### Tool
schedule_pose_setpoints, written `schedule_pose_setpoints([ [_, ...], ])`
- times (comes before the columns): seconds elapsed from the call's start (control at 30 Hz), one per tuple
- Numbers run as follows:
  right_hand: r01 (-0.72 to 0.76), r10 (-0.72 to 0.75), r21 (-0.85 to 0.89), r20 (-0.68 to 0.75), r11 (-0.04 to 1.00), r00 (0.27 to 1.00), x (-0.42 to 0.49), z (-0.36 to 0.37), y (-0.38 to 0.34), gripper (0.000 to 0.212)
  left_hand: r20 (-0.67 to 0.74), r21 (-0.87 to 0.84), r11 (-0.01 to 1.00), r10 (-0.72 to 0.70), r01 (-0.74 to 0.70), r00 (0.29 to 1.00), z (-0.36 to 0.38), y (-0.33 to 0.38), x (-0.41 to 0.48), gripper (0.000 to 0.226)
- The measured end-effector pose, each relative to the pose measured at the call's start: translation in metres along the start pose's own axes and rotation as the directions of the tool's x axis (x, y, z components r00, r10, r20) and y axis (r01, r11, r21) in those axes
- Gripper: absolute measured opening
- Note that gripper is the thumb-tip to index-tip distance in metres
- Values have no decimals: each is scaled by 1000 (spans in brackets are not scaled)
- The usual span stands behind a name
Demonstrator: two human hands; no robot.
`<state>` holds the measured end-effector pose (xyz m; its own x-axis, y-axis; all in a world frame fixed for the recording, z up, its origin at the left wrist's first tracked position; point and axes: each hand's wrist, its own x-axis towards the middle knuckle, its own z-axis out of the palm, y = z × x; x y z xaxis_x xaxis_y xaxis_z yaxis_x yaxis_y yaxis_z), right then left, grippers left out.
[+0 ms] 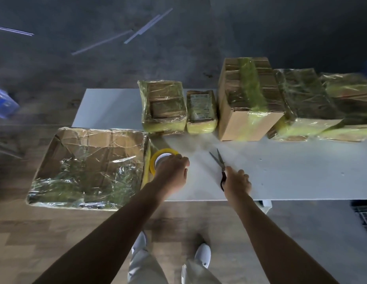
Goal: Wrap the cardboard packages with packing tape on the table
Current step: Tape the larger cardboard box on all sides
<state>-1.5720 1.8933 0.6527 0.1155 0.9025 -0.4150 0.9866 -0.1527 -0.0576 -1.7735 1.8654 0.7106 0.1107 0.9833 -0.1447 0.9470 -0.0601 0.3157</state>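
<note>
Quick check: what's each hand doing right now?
Left hand: grips the tape roll.
Right hand: grips the scissors by the handle.

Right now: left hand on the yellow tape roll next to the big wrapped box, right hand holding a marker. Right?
Wrong tool: the head view shows the right hand holding scissors, not a marker. The left hand is on the yellow tape roll next to the big wrapped box, as said.

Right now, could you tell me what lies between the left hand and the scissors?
Nothing: the head view shows only bare white table between the left hand and the scissors.
</note>
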Motion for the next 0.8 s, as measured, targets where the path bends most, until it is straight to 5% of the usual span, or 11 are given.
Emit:
schedule_pose_setpoints([
  [0.13, 3, -3, 5, 28, 1000, 1000, -3, -4, -12, 32, -6, 33, 999, -17, 18, 1000, -4, -7, -7, 21],
  [0.33, 223, -240, 215, 58, 951, 969, -11, -32, -46, 29, 54, 48, 998, -48, 45, 997, -3, -28, -22, 20],
  [0.5, 311, -375, 361, 122, 879, 919, -14, -66, -69, 27, 232, 407, 909, -4, -93, 973, -5, -33, -27, 32],
  [0.63, 402, -453, 320, 102, 858, 886, -18, -79, -84, 19, 314, 557, 804, 28, -209, 949, 0, -36, -29, 29],
  [0.8, 510, -519, 109, 82, 853, 851, -19, -93, -98, 12, 344, 525, 794, 131, -306, 930, -1, -42, -33, 23],
])
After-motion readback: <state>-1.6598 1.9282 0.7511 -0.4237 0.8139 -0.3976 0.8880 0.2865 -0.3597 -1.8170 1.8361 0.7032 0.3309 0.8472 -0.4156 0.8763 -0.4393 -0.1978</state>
